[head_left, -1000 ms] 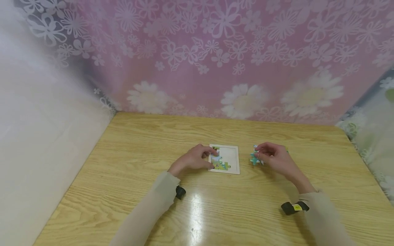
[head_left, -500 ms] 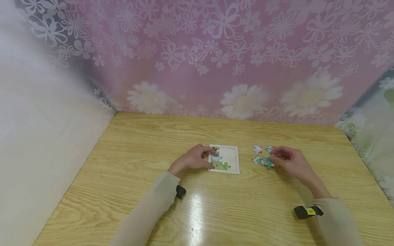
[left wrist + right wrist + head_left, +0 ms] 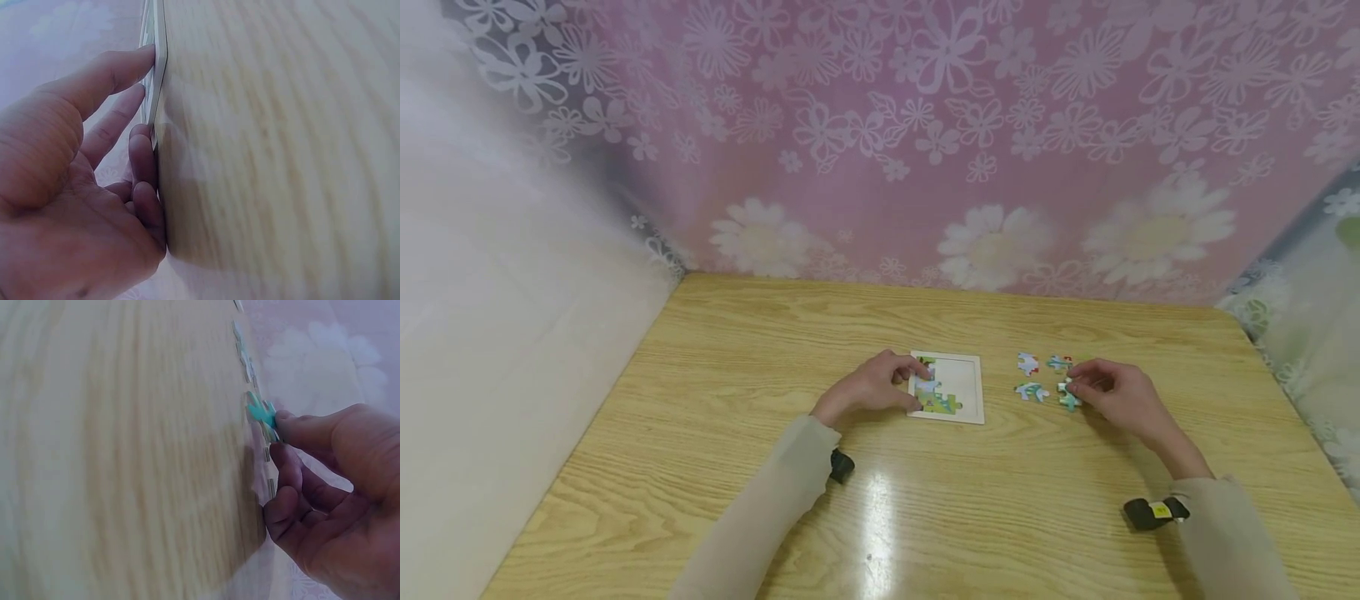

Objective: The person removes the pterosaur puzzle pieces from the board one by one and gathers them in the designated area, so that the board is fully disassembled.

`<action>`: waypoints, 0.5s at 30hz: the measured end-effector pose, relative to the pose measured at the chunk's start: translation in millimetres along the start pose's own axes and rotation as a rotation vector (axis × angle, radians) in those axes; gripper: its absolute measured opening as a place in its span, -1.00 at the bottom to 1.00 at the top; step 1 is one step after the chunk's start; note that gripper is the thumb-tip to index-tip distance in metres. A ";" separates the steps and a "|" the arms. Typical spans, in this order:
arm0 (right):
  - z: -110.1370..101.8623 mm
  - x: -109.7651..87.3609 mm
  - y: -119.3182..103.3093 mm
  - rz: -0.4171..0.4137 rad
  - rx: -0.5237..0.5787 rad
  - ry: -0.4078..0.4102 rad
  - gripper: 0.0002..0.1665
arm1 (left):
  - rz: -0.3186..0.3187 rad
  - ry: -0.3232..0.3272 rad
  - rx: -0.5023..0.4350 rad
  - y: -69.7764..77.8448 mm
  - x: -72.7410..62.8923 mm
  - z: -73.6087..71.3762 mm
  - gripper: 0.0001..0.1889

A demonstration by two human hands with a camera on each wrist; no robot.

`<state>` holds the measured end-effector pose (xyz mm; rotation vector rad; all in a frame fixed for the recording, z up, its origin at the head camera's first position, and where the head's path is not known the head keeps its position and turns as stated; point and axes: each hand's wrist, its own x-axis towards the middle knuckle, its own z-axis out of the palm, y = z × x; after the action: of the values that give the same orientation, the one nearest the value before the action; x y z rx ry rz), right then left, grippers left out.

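Note:
A square jigsaw tray (image 3: 958, 379) with a pale rim lies mid-table, with colourful pieces fitted along its left side and lower middle. My left hand (image 3: 872, 385) holds the tray by its left side, thumb near the lower left corner and index finger over the fitted pieces. In the left wrist view the thumb tip meets the tray's edge (image 3: 161, 56). To the right, my right hand (image 3: 1120, 398) pinches a teal and white jigsaw piece (image 3: 1067, 400) between thumb and fingers, close to the tabletop. The right wrist view shows this teal piece (image 3: 261, 414) at the thumb tip.
Left of the right hand lie three loose pieces: a lilac and red piece (image 3: 1027, 363), a teal and red piece (image 3: 1060, 362) and a white and green piece (image 3: 1032, 392). A floral curtain (image 3: 887, 167) hangs behind the wooden table (image 3: 737, 350).
My right hand has moved right with the teal piece, away from the white and green piece, and the loose pieces now show apart. The left hand and tray have stayed put.

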<state>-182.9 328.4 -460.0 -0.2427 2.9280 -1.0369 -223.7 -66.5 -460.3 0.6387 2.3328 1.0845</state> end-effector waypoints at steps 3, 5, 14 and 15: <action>0.3 2.2 1.6 0.003 -0.034 0.002 -0.73 | -0.006 -0.001 0.004 0.4 -0.1 0.1 -0.57; 0.8 3.3 2.7 0.010 -0.050 0.004 -0.73 | -0.010 -0.001 0.008 1.2 -0.6 0.1 -0.57; 1.9 7.0 5.6 -0.008 -0.066 0.024 -0.77 | -0.020 0.002 0.006 1.8 -1.2 -0.3 -0.58; 1.9 7.1 6.0 -0.009 -0.070 0.027 -0.77 | -0.019 0.002 0.006 1.7 -1.1 -0.4 -0.58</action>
<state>-190.6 330.7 -465.1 -0.2464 2.9935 -0.9477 -222.7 -66.4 -458.5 0.6162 2.3403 1.0706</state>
